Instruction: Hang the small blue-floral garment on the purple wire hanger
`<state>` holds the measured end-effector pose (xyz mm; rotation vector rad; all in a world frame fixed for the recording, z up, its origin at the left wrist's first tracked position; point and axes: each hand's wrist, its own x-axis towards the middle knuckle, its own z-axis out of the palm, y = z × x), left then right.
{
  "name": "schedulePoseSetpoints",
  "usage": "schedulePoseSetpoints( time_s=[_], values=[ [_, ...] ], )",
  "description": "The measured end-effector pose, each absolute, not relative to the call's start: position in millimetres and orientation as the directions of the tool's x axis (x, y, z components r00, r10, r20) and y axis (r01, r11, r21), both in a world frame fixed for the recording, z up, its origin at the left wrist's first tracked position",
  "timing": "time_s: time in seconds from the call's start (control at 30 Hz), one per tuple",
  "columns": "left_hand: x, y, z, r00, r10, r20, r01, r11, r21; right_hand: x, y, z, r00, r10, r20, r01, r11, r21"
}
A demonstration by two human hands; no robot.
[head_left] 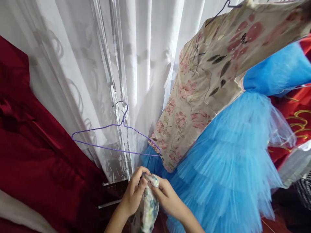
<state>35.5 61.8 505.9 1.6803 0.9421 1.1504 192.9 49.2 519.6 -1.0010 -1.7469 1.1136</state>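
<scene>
Low in the middle of the head view, my left hand (pixel 136 191) and my right hand (pixel 167 193) come together on a pale cloth garment (pixel 150 210) with green, blue and yellow patches. Fingers of both hands pinch its bunched top edge, and the rest hangs down out of the frame. What kind of garment it is, I cannot make out. Just above my hands, a bare purple wire hanger (pixel 116 149) hangs by its hook on a small bar between metal poles (pixel 116 42).
A floral beige garment (pixel 194 94) hangs on another hanger (pixel 218 13) at the upper right. Beside it is a blue tiered tulle dress (pixel 225 155), with red gold-patterned cloth (pixel 301 119) behind. Dark red cloth (pixel 43 145) fills the left. White curtains (pixel 145 38) hang behind.
</scene>
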Motion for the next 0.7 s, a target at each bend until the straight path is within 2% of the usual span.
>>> schedulePoseSetpoints(
  time_s=[0.07, 0.17, 0.27, 0.4, 0.47, 0.53, 0.63, 0.7],
  values=[
    [31.6, 53.9, 496.9, 0.358, 0.914, 0.191, 0.164, -0.263, 0.951, 212.9, 54.0, 532.7, -0.38, 0.893, 0.242, 0.237, 0.346, -0.908],
    [28.0, 42.7, 478.8, 0.336, 0.939, 0.077, 0.284, -0.179, 0.942, 244.1, 71.9, 560.1, -0.406, 0.839, 0.362, 0.296, 0.496, -0.817],
    [18.7, 38.4, 471.7, 0.219, 0.971, 0.092, 0.367, -0.17, 0.915, 264.7, 102.9, 586.1, -0.41, 0.756, 0.51, 0.303, 0.64, -0.706],
    [-12.5, 42.3, 500.2, 0.194, 0.958, 0.213, 0.433, -0.278, 0.857, 256.7, 155.4, 604.7, -0.419, 0.712, 0.564, 0.279, 0.691, -0.667],
    [-32.4, 44.3, 523.1, 0.14, 0.95, 0.279, 0.419, -0.312, 0.853, 240.4, 179.3, 607.0, -0.392, 0.734, 0.554, 0.246, 0.664, -0.706],
    [-49.4, 44.2, 541.6, 0.126, 0.953, 0.276, 0.336, -0.303, 0.892, 222.6, 197.0, 606.1, -0.37, 0.788, 0.493, 0.176, 0.58, -0.795],
    [-59.1, 41.5, 547.3, 0.195, 0.955, 0.222, 0.221, -0.263, 0.939, 201.5, 208.8, 601.6, -0.425, 0.852, 0.306, 0.05, 0.36, -0.932],
    [-54.1, 42.8, 532.6, 0.164, 0.961, 0.224, 0.243, -0.259, 0.935, 193.0, 208.2, 598.3, -0.462, 0.862, 0.209, -0.017, 0.226, -0.974]
  ],
)
